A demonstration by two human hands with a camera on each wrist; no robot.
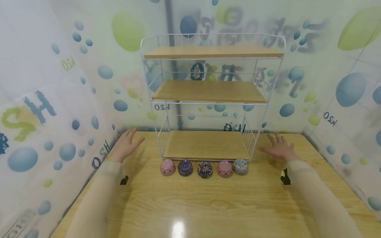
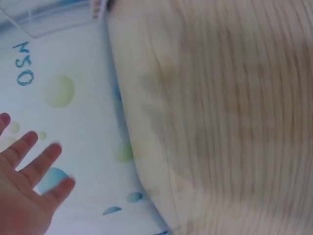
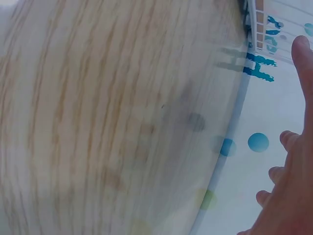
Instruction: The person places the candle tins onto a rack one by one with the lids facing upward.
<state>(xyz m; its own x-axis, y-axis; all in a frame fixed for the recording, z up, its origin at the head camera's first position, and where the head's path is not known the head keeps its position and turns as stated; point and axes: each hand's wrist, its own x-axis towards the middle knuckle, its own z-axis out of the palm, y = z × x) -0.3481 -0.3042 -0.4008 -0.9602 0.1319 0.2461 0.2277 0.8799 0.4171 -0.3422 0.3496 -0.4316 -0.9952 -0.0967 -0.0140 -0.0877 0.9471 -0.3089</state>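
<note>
Head view shows us a wooden surface (image 1: 208, 205) with a white wire rack (image 1: 208, 99) standing at the centre of the frame, three wooden shelves in it. Just below the rack's front edge we see a row of five small domed cups (image 1: 204, 168): pink, purple, dark patterned, pink and grey, side by side. Our left hand (image 1: 126, 143) lies at the left of the rack, fingers straight and spread, grasping nothing; our right hand (image 1: 278, 147) lies at the right of it, likewise spread flat and released. Both hands are well apart from the cups. On the wrist views, which are blurred, we make out only spread fingers (image 2: 29, 161) against the bubble-printed wall sheet (image 1: 44, 109) and wood grain.
</note>
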